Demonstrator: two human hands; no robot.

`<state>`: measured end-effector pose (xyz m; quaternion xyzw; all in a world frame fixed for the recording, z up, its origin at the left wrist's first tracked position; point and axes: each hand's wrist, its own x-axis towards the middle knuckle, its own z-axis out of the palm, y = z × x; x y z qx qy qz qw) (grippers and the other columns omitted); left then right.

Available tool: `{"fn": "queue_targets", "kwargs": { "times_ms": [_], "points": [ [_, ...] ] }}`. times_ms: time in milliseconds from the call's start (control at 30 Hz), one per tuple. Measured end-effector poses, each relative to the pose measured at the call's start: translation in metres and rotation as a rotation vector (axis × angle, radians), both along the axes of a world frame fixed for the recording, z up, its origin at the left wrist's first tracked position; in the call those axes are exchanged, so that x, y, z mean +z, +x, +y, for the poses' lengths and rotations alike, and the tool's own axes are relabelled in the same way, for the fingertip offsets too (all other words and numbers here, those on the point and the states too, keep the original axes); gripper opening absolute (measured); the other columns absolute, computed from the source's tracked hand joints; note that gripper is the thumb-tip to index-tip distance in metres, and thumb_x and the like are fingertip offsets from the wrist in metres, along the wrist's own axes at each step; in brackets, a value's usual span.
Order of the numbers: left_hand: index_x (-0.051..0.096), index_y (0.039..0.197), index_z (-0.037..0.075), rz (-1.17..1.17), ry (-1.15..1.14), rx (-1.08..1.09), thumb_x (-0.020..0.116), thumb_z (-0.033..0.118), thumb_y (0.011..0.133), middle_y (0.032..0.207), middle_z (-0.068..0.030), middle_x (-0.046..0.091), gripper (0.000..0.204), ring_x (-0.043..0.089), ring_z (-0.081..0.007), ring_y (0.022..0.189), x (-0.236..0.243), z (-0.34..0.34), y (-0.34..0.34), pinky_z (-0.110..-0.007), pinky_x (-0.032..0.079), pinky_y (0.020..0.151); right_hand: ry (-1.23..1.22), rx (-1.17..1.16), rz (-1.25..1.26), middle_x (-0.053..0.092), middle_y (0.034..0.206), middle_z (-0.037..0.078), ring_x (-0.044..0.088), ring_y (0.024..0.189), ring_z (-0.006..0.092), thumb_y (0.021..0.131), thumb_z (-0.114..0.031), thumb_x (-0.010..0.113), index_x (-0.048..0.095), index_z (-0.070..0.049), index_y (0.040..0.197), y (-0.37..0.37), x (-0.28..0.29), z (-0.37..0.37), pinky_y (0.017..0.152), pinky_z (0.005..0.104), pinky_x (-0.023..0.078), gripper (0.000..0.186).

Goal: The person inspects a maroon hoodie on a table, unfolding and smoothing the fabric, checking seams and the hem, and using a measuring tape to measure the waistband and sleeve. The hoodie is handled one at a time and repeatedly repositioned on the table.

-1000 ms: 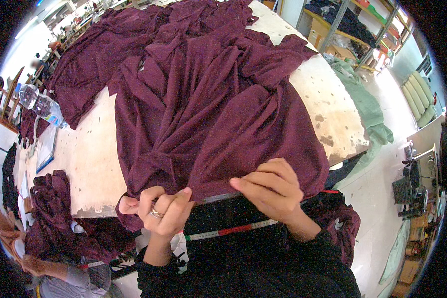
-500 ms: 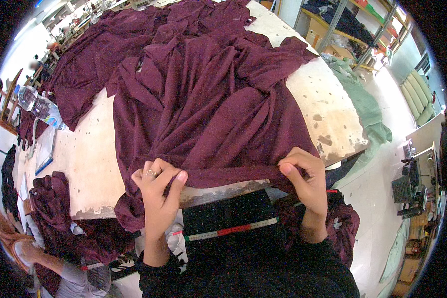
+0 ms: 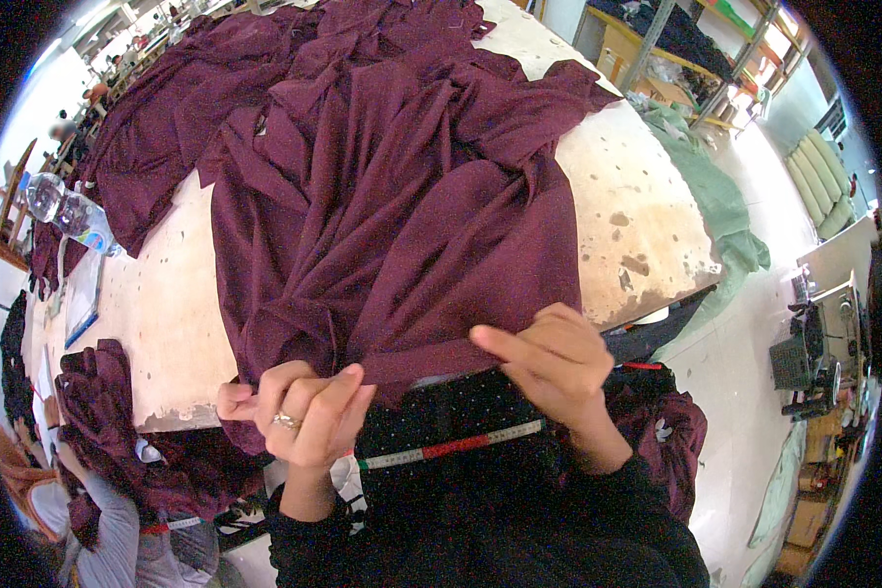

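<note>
Thumb and fingers of the left hand (image 3: 309, 416) pinch the near edge of the maroon cloth (image 3: 431, 235), while the right hand (image 3: 559, 367), slightly blurred, grips that edge farther along — apparently to draw the strip between them straight. The cloth's bulk lies in folds on the pale table (image 3: 637, 206), which likely bears its weight; a plastic bottle (image 3: 69, 214) sits well apart, leftward.

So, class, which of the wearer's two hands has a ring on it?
The left hand, at the left end of the cloth edge stretched between them. It wears a ring; none shows on the right hand.
</note>
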<state>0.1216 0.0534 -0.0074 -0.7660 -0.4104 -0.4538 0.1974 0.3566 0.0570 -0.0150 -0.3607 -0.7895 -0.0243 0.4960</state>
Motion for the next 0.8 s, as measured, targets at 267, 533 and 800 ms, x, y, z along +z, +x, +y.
{"fn": "queue_targets", "kwargs": {
  "times_ms": [267,533,800],
  "points": [
    [0.068,0.075,0.012,-0.018,0.139,0.09,0.075,0.012,0.052,0.061,0.0028,0.053,0.024,0.05,-0.0189,0.064,0.003,0.003,-0.015,-0.031,0.036,0.063,-0.113,-0.367,0.062,0.054,0.061,0.007,0.053,0.059,0.0186,0.052,0.008,0.061,0.07,-0.003,0.085,0.048,0.005,-0.021,0.055,0.0266,0.042,0.035],
    [0.061,0.07,0.005,-0.405,-0.608,-0.287,0.063,0.013,0.075,0.067,-0.0017,0.051,0.01,0.042,-0.0168,0.067,0.009,0.024,-0.02,-0.03,0.03,0.067,-0.621,-0.216,0.51,0.054,0.071,0.001,0.048,0.067,0.0104,0.08,-0.009,0.059,0.058,0.001,0.075,0.095,0.008,-0.028,0.062,0.0222,0.037,0.011],
    [0.056,0.067,0.004,-0.448,-0.735,-0.322,0.06,0.011,0.079,0.065,-0.0021,0.05,0.015,0.041,-0.0151,0.066,0.01,0.026,-0.013,-0.029,0.029,0.066,-0.681,-0.23,0.654,0.043,0.07,-0.004,0.036,0.067,0.0072,0.088,-0.017,0.052,0.048,-0.002,0.073,0.101,0.001,-0.023,0.062,0.0204,0.03,0.022]
  ]
}}
